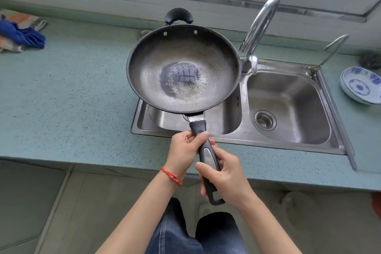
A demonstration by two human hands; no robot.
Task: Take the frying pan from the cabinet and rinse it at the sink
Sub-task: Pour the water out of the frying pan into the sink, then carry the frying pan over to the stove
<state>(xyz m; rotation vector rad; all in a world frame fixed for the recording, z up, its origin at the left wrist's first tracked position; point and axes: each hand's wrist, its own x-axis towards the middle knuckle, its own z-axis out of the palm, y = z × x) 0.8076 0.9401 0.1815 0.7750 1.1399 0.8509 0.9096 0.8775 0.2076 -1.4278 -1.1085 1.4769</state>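
Hands, left hand (183, 150) and right hand (224, 177), both grip the long handle of the dark round metal frying pan (183, 68), held above the left basin of the steel double sink (288, 140). Rinse step starting; next, probably get it under the chrome gooseneck tap (259, 24) and run water.

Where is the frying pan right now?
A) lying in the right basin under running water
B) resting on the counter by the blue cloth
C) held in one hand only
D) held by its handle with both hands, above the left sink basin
D: the left hand and right hand both grip the handle of the frying pan, which sits above the left basin of the sink.
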